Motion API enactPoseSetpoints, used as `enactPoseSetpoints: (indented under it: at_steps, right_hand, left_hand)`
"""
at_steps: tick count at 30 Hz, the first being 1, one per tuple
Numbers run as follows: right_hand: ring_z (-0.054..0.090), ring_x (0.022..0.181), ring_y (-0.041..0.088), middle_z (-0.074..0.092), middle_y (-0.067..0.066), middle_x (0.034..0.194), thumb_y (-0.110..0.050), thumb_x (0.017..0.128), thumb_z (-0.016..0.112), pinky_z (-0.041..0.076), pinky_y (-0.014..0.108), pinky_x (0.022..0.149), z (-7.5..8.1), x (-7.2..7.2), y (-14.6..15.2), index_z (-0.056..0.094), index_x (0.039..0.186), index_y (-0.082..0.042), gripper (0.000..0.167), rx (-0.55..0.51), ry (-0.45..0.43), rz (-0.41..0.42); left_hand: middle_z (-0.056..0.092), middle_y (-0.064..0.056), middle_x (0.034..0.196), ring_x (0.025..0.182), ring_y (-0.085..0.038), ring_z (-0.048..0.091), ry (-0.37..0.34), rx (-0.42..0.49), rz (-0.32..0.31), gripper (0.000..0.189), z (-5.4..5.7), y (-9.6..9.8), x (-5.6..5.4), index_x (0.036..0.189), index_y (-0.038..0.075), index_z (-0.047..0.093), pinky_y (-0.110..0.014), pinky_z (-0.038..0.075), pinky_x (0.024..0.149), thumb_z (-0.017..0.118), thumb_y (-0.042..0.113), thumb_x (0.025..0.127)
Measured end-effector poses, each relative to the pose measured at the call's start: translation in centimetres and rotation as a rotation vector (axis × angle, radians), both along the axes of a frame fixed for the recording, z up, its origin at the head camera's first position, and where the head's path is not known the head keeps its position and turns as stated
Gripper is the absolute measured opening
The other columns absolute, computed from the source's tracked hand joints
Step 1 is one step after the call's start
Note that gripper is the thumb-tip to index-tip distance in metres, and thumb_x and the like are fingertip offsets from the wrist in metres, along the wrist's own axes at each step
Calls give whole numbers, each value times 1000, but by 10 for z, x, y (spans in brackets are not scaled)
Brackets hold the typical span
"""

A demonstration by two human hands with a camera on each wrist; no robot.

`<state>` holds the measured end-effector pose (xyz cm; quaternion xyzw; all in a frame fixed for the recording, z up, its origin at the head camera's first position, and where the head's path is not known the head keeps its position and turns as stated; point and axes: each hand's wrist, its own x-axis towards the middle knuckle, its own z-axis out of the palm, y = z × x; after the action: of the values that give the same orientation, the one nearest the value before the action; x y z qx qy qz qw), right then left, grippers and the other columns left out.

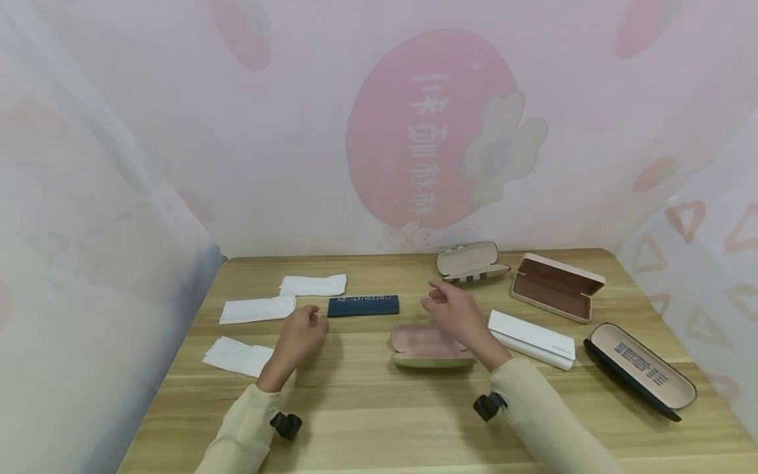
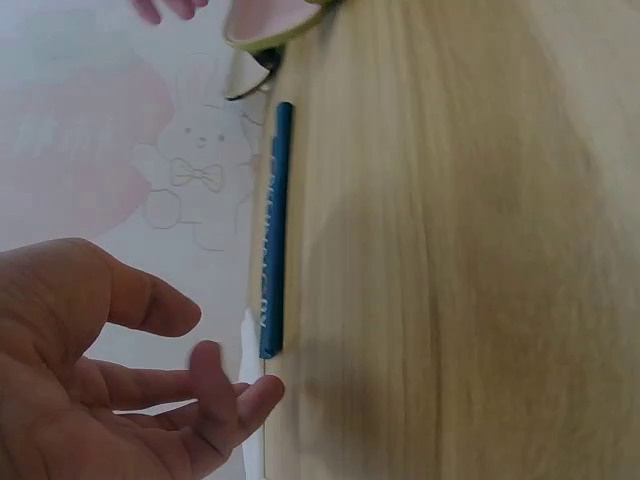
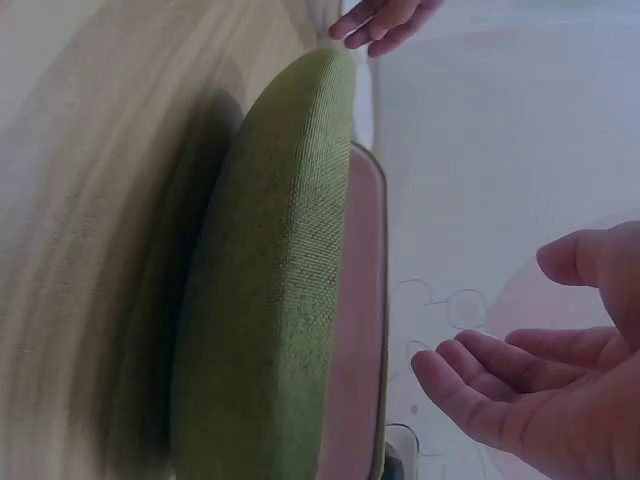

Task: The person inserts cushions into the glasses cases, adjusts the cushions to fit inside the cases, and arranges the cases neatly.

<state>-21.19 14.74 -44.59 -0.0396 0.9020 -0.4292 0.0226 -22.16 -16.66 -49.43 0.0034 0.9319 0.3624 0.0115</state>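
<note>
My left hand (image 1: 299, 339) hovers over the table with loosely bent fingers and holds nothing. Just right of it lies a flat dark blue oblong (image 1: 364, 305) with white lettering, also in the left wrist view as a narrow blue edge (image 2: 276, 230). Three folded white cloths (image 1: 257, 310) lie around that hand's left side. Over an open green glasses case (image 1: 432, 362) with pink lining, my right hand (image 1: 458, 317) hangs with nothing in its relaxed fingers. In the right wrist view the green case (image 3: 265, 290) fills the middle, and the fingers are apart from it.
On the right of the wooden table (image 1: 379, 421) stand an open case with a striped edge (image 1: 470, 263), an open brown-lined case (image 1: 553, 286), a white flap case (image 1: 531, 339) and an open black case (image 1: 642, 368). A printed curtain (image 1: 296, 164) hangs behind.
</note>
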Motion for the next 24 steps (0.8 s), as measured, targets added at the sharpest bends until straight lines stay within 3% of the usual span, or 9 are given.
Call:
enactPoseSetpoints:
  at_steps: [5, 9, 12, 15, 16, 18, 21, 24]
  right_hand:
    - [64, 122, 32, 65, 19, 135, -24, 101, 61, 53, 47, 101, -5, -24, -16, 54, 145, -2, 49, 74, -16, 45]
    - [66, 118, 30, 68, 17, 129, -22, 101, 60, 54, 46, 99, -8, -40, -26, 61, 136, 0, 41, 137, -21, 64]
    - [67, 112, 29, 70, 17, 125, -18, 100, 60, 54, 46, 97, -7, -50, -33, 67, 129, 1, 35, 162, -25, 80]
    - [70, 93, 23, 74, 13, 112, -15, 97, 61, 57, 40, 88, -4, -57, -42, 73, 117, 0, 28, 178, -54, 76]
    - [67, 81, 20, 75, 11, 99, -14, 97, 61, 56, 37, 79, -4, -60, -45, 75, 111, 0, 24, 176, -77, 73]
    - [54, 60, 14, 65, 5, 73, -12, 97, 60, 49, 30, 62, -5, -65, -50, 73, 88, -2, 19, 164, -135, 59]
    - [34, 46, 12, 40, -2, 52, -8, 97, 57, 33, 27, 48, -12, -72, -56, 52, 59, -8, 38, 126, -220, 44]
    - [30, 43, 12, 32, -3, 47, -7, 96, 57, 29, 26, 44, -20, -78, -61, 38, 53, -13, 47, 169, -250, 33]
  left_hand:
    - [65, -32, 125, 111, -39, 66, 34, -28, 1, 46, -2, 0, -9, 131, -16, 57, -52, 54, 93, 54, 13, 95]
    - [64, -32, 128, 111, -39, 65, 0, -32, 13, 48, -4, 0, -19, 134, -14, 55, -52, 54, 94, 53, 15, 96]
    - [70, -28, 109, 83, -29, 66, -36, -27, 22, 49, -7, 2, -28, 135, -13, 54, -43, 56, 76, 52, 15, 95]
    - [67, -20, 91, 60, -15, 49, -62, -15, 24, 50, -8, 6, -36, 135, -14, 54, -29, 46, 60, 53, 13, 93]
    - [64, -17, 88, 56, -13, 45, -68, -9, 26, 49, -8, 7, -38, 134, -15, 54, -26, 43, 58, 54, 12, 93]
    - [58, -15, 85, 56, -14, 44, -77, -7, 26, 39, -8, 9, -41, 121, -14, 60, -26, 39, 55, 55, 10, 91]
    - [48, -12, 79, 59, -17, 40, -69, -30, 24, 15, -9, 11, -43, 86, -7, 60, -26, 35, 53, 55, 7, 89]
    - [40, -6, 68, 56, -17, 36, -64, -53, 22, 27, -11, 14, -46, 61, 6, 46, -26, 31, 48, 55, 6, 87]
